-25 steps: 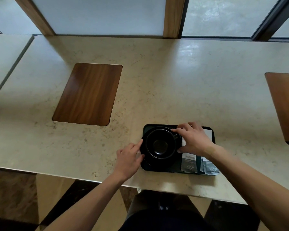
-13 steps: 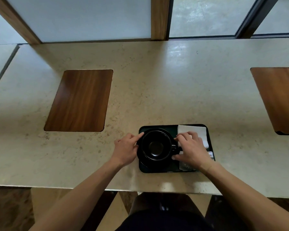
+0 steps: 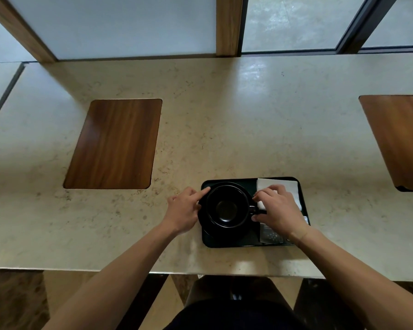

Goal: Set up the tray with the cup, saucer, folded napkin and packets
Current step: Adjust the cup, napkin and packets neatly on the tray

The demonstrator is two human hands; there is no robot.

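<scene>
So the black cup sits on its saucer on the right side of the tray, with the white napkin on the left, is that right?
Not quite: the sides are swapped. The head view shows the black cup on its saucer on the left side of the tray, with the white napkin on the right.

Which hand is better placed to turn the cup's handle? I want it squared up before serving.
The right hand, probably. Its fingers already lie at the cup handle, which points right. The left hand only touches the saucer rim on the far side.
</scene>
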